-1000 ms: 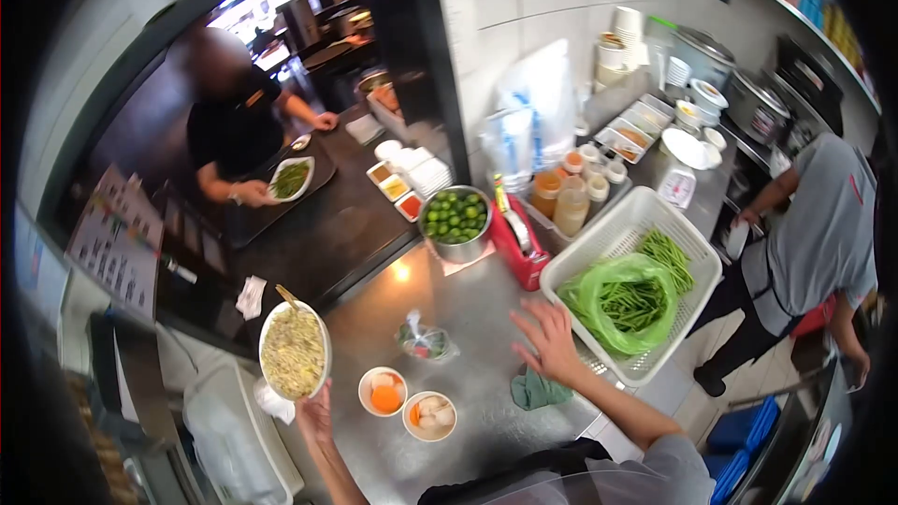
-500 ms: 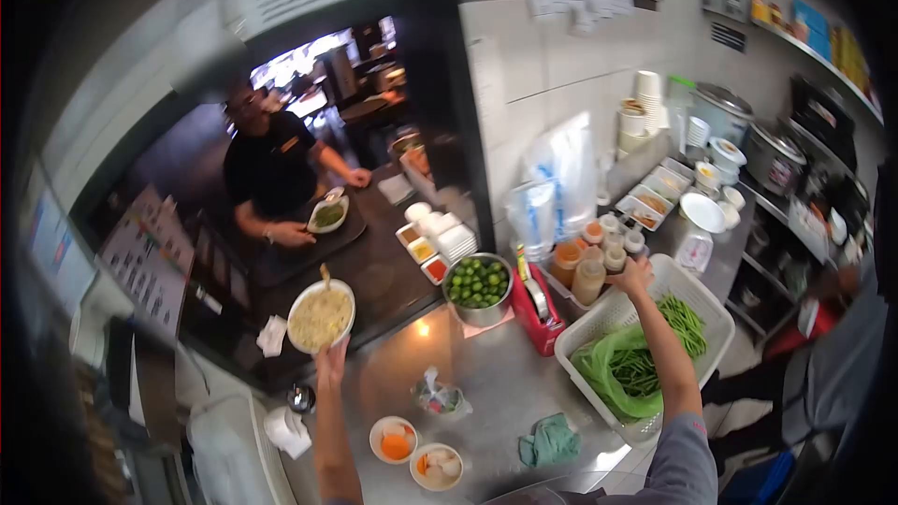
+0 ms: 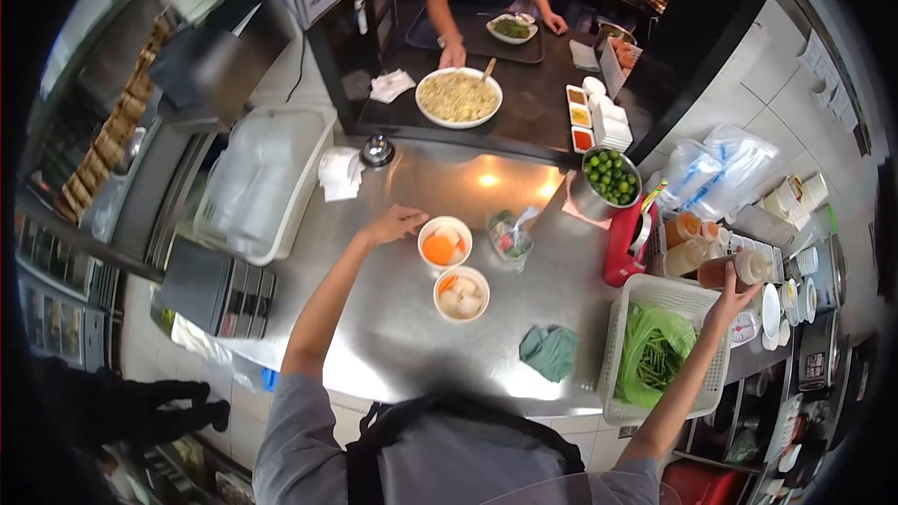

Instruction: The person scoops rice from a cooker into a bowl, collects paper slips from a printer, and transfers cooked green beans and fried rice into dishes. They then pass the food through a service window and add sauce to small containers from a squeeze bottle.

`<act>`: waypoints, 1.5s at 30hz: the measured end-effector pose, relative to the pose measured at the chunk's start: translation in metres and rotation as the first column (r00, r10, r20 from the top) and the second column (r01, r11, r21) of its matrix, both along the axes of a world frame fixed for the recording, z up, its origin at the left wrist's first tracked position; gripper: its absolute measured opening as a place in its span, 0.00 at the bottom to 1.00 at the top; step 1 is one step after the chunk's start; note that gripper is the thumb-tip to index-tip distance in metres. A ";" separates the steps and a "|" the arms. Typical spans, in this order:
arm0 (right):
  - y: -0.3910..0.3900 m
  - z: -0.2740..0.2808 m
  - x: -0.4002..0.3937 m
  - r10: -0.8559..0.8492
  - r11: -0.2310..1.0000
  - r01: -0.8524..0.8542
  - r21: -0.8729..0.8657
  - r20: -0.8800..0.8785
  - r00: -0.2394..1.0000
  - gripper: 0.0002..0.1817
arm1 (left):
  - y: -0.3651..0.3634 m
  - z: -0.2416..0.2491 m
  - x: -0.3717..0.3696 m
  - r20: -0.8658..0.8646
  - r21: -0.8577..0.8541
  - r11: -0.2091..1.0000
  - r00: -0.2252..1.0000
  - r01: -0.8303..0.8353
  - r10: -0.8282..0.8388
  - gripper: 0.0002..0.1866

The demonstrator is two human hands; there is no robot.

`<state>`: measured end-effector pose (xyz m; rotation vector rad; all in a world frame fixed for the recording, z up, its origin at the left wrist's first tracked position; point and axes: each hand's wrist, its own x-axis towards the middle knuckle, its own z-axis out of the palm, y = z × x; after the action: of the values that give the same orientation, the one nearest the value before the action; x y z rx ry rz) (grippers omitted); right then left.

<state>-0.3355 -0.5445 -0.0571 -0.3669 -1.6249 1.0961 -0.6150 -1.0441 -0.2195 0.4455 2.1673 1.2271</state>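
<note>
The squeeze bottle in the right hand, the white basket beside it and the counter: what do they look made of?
Squeeze bottle: probably translucent plastic; brown contents show through. White basket: likely moulded plastic, matte, slotted walls. Counter: looks like brushed stainless steel; it mirrors lamp glare. The right hand holds the bottle.

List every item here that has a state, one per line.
left hand: open, beside small white bowl of orange sauce
right hand: shut on brown squeeze bottle
white slotted basket: holds green beans in bag
steel pot: full of limes
</note>
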 end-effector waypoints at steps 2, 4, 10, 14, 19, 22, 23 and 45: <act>-0.022 -0.008 0.000 0.017 0.999 -0.022 0.047 0.088 0.996 0.26 | -0.001 0.001 0.034 0.034 0.032 0.998 0.998 -0.057 0.056 0.24; -0.041 -0.041 -0.007 -0.065 0.993 0.038 0.109 0.252 0.965 0.32 | 0.005 0.005 0.070 -0.067 0.089 0.959 0.959 -0.271 0.277 0.22; -0.180 -0.071 -0.034 0.495 0.724 -0.689 0.036 0.668 0.556 0.30 | 0.011 0.000 0.144 0.115 0.132 0.967 0.973 -0.216 0.201 0.13; -0.222 -0.060 -0.034 0.074 0.545 -0.776 0.318 0.904 0.422 0.31 | 0.029 0.001 0.163 0.022 0.196 0.955 0.975 -0.222 0.222 0.08; -0.247 -0.074 -0.039 -0.255 0.193 -0.771 0.607 0.790 0.557 0.19 | 0.042 0.009 0.183 -0.076 0.206 0.951 0.965 -0.232 0.252 0.08; -0.252 -0.075 -0.046 -0.313 0.216 -0.780 0.587 0.799 0.514 0.16 | 0.045 0.006 0.189 -0.043 0.210 0.950 0.969 -0.231 0.245 0.08; -0.250 -0.069 -0.048 -0.291 0.299 -0.803 0.515 0.851 0.437 0.17 | 0.044 0.005 0.190 -0.033 0.218 0.946 0.967 -0.240 0.253 0.09; -0.213 -0.080 -0.007 0.636 0.690 -0.691 -0.213 0.634 0.440 0.37 | 0.029 -0.012 0.133 0.361 0.675 0.513 0.844 -0.530 0.396 0.02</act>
<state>-0.3427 -0.7579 -0.1374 -0.0198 -2.6073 1.5988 -0.4822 -1.0151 -0.2316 0.0421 1.5557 2.4163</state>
